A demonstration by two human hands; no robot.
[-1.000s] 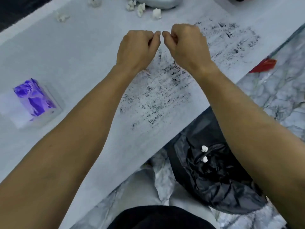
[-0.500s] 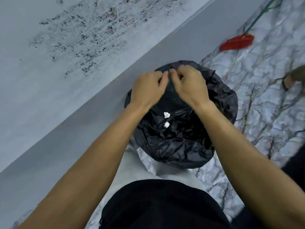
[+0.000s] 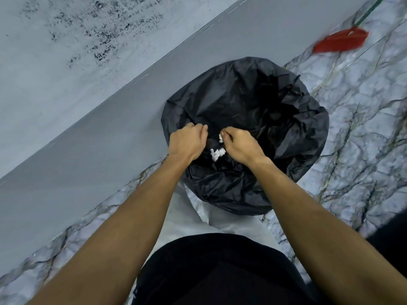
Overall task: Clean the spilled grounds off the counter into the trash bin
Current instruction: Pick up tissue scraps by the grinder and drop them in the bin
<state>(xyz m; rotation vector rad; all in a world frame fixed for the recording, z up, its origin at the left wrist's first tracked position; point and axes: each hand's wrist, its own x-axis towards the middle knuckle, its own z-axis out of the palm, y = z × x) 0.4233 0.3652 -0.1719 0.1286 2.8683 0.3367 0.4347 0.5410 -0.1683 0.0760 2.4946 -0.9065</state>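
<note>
Both my hands hang over the trash bin point(image 3: 293, 119), lined with a black bag; my left hand point(image 3: 187, 142) is curled shut, though I cannot tell what it holds; my right hand point(image 3: 239, 144) pinches a small white wad point(image 3: 221, 138); more white wads point(image 3: 217, 154) lie below; the grounds point(image 3: 103, 36) streak the counter point(image 3: 55, 84) at upper left.

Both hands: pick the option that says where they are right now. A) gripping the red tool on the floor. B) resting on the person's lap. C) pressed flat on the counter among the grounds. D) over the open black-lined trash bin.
D: the left hand and the right hand sit close together above the black-lined trash bin, with white crumpled bits showing between them, while dark grounds remain on the counter.
</note>
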